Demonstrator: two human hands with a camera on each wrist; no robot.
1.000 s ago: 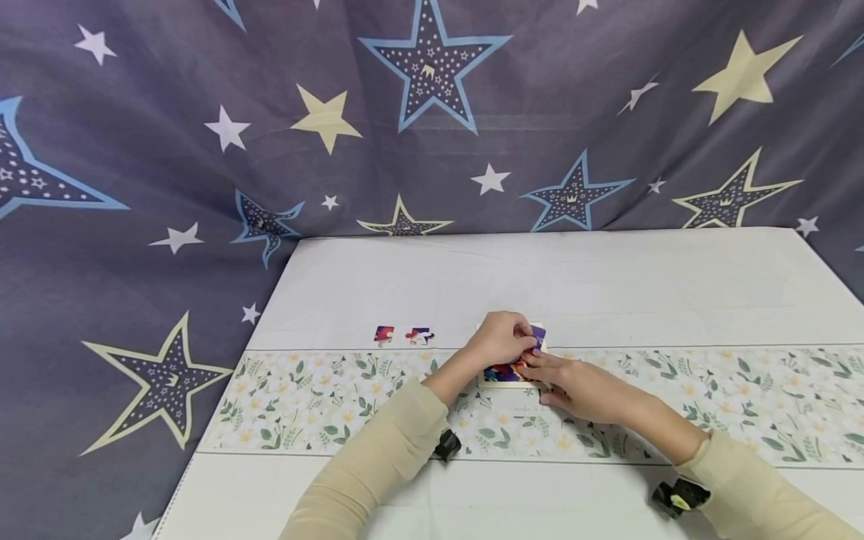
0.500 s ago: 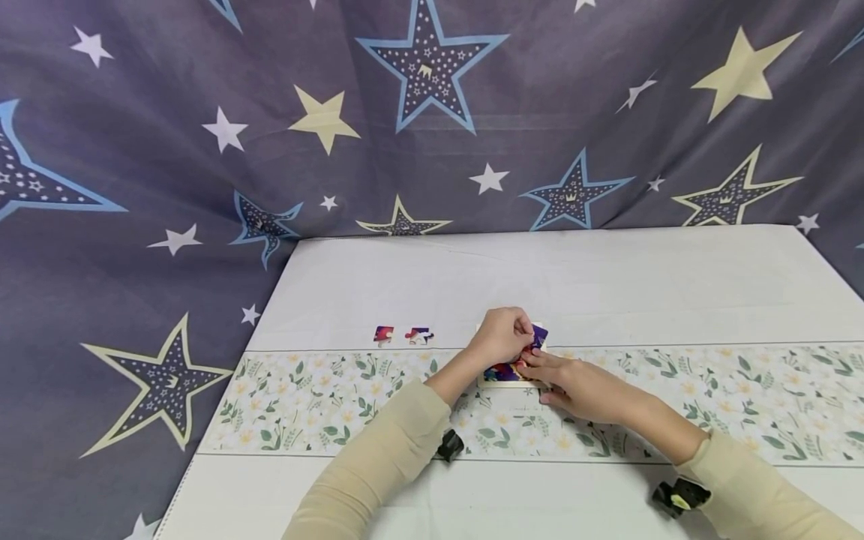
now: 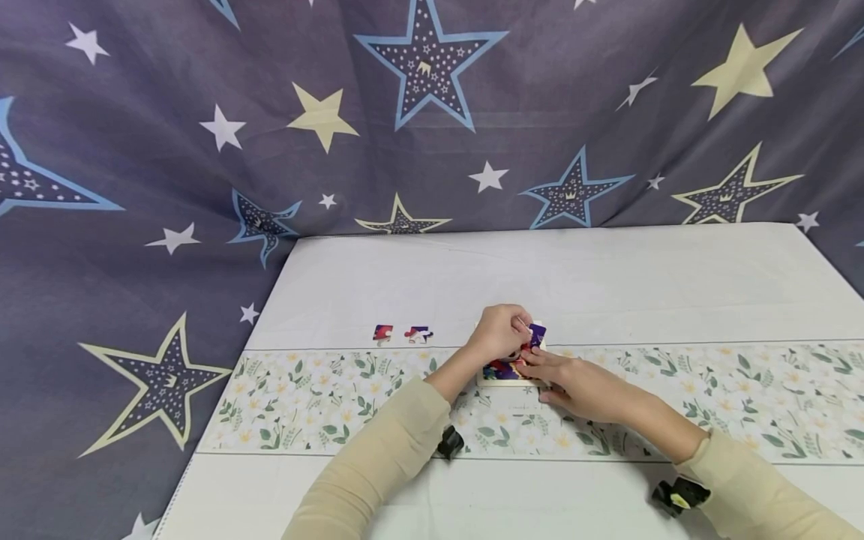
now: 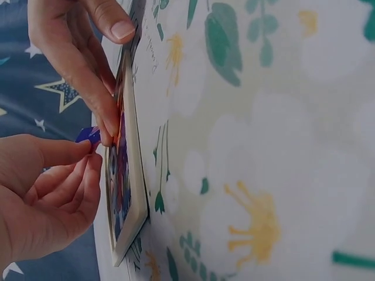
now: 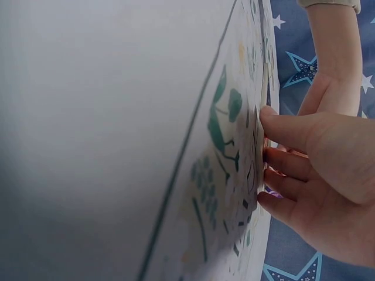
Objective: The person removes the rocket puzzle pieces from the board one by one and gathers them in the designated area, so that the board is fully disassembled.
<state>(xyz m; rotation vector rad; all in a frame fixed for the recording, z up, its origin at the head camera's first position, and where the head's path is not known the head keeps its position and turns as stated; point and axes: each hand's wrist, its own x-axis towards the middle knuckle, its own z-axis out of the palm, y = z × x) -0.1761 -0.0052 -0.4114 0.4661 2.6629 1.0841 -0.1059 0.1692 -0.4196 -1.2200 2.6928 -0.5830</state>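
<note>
A small jigsaw puzzle in a pale-rimmed tray lies on the table, largely covered by both hands. My left hand is over its far side and pinches a purple puzzle piece between thumb and fingers, tilted up from the tray. My right hand comes in from the right, its nearly straight fingers resting on the puzzle's picture. In the right wrist view, the thumb and fingertips of the right hand lie along the tray's edge, with the left forearm behind.
Two loose puzzle pieces lie left of the tray: a red one and a red-and-purple one. A floral band crosses the white tablecloth. A dark star-patterned curtain hangs behind the table.
My left hand has shifted slightly, and the purple piece it pinches has turned a little at the tray's far right corner. My right hand stays on the puzzle.
</note>
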